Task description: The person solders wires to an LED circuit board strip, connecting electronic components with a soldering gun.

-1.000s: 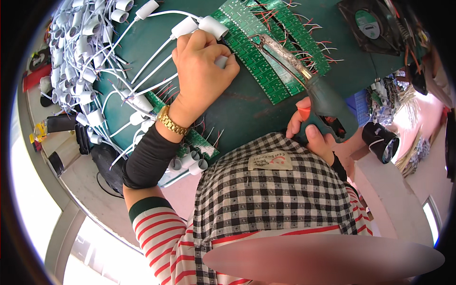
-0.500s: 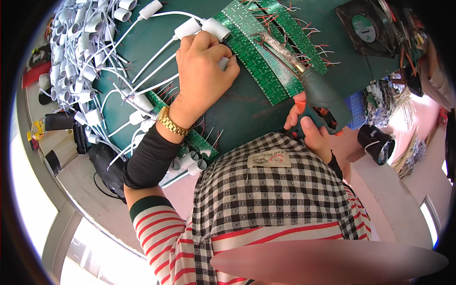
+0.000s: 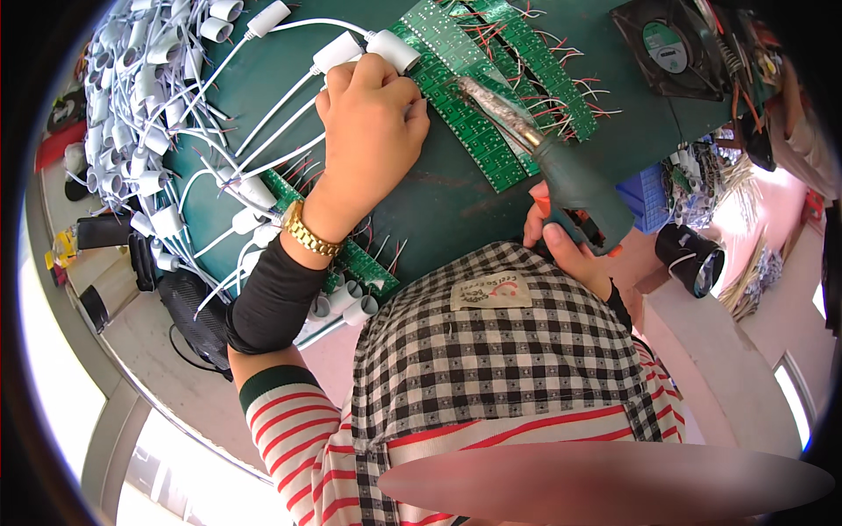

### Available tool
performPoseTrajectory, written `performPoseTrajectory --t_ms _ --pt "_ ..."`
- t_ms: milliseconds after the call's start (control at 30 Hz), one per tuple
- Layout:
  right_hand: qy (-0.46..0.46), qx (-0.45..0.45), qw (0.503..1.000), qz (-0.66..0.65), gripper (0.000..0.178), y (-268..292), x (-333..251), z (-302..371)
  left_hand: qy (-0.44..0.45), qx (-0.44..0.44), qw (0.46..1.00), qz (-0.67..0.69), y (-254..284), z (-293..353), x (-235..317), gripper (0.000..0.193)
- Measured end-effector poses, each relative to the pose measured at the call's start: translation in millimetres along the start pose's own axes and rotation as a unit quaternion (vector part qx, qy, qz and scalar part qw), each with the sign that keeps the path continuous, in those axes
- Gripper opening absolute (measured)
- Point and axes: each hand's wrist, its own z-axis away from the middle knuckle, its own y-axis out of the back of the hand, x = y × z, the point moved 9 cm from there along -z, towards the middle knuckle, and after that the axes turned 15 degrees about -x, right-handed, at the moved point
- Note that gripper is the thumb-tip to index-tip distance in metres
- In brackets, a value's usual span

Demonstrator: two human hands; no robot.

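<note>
My left hand (image 3: 373,131) is curled, fingers bent down over a white cylindrical cable housing whose pale edge barely shows between them. White cables run under this hand from the left. Just beyond its knuckles lie two more white cylindrical housings (image 3: 393,51) on cables. My right hand (image 3: 566,250) grips a dark soldering gun (image 3: 574,180) with orange parts, by its handle. The gun's crusted metal tip (image 3: 469,88) points up and left above green circuit boards (image 3: 465,127), to the right of my left hand. Whether the tip touches a board I cannot tell.
A large pile of white cabled housings (image 3: 132,114) covers the table's left side. Several loose housings (image 3: 351,302) and a narrow circuit board (image 3: 364,263) lie near my left forearm. At the far right stands a black fan (image 3: 667,48); a blue crate (image 3: 645,202) sits below.
The soldering gun has moved a little left and its tip has come down nearer my left hand. The left hand keeps its curled hold; the whole view has shifted slightly.
</note>
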Motion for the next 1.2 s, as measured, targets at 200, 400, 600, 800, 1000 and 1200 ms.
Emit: performPoseTrajectory --t_ms 200,400,600,800,1000,1200 --pt "0.007 -0.019 1.0 0.013 0.028 -3 3 -3 0.009 0.007 1.0 -0.014 -2 0 2 0.003" --pt "-0.044 -0.046 0.995 0.078 0.027 -4 21 1 0.007 0.0 1.0 -0.02 -1 -2 3 0.003" --pt "-0.057 -0.069 0.99 0.112 0.018 -5 20 1 0.012 -0.004 1.0 -0.022 -2 -2 1 0.003" --pt "-0.073 -0.114 0.949 0.286 0.016 -4 14 0 0.019 0.006 1.0 -0.019 -2 -3 1 0.003" --pt "0.068 0.011 0.998 0.005 0.036 1 1 2 0.043 -0.013 0.999 -0.03 -2 -1 -1 0.006" --pt "0.088 0.081 0.991 -0.05 0.051 8 6 4 0.025 -0.004 1.0 -0.013 -5 -1 -1 0.004"
